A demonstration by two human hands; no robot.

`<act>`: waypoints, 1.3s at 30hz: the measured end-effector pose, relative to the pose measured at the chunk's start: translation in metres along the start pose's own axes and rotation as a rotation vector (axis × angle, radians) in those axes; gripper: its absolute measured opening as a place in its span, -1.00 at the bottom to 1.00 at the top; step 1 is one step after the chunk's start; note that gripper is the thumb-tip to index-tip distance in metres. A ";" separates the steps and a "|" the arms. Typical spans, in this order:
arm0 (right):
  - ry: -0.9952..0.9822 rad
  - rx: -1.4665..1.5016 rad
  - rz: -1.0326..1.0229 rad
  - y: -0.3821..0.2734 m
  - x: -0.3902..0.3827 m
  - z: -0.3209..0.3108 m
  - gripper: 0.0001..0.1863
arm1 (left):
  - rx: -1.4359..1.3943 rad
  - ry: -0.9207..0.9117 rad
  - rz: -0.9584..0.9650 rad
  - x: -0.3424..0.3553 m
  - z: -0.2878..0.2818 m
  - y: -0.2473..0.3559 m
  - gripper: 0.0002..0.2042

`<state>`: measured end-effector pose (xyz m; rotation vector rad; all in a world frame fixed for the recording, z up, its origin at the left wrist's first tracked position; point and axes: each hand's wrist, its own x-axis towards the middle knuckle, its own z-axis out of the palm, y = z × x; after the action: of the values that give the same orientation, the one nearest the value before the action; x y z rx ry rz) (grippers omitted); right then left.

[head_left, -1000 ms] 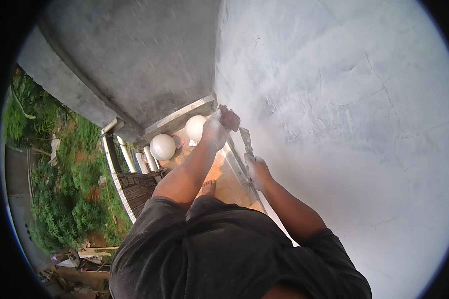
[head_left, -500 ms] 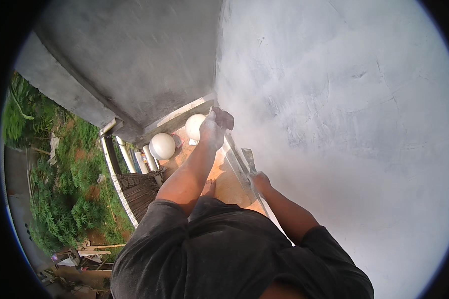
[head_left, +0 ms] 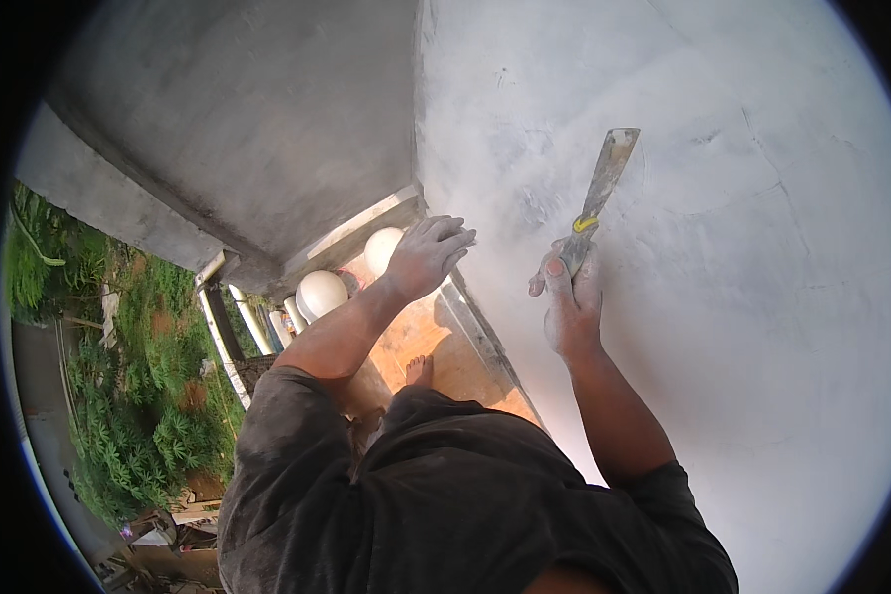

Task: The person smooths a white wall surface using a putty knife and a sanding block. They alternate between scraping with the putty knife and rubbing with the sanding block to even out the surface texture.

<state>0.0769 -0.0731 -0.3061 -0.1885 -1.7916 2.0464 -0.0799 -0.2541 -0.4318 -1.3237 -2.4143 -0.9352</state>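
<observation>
in the head view, the right hand (head_left: 576, 302) has its grip clamped on a scraper (head_left: 601, 186) that points up by the white wall (head_left: 762, 376). the left hand (head_left: 426, 257) is near the same wall; i cannot tell if its grip holds anything.

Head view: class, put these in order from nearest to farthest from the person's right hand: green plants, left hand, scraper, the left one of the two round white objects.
1. Scraper: held in the right hand, blade pointing up and away.
2. Left hand: to its left.
3. Left round white object: farther left, low by the floor's edge.
4. Green plants: far left, outside.
</observation>
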 end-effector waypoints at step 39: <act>-0.219 -1.167 0.794 0.144 -0.169 -0.147 -0.46 | -0.472 0.133 -0.335 -0.017 -0.064 -0.009 -0.84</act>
<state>0.2525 -0.0166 -0.4984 -1.1746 -3.1971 1.0688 -0.0843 -0.3093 -0.3945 -0.9462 -2.4426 -1.7064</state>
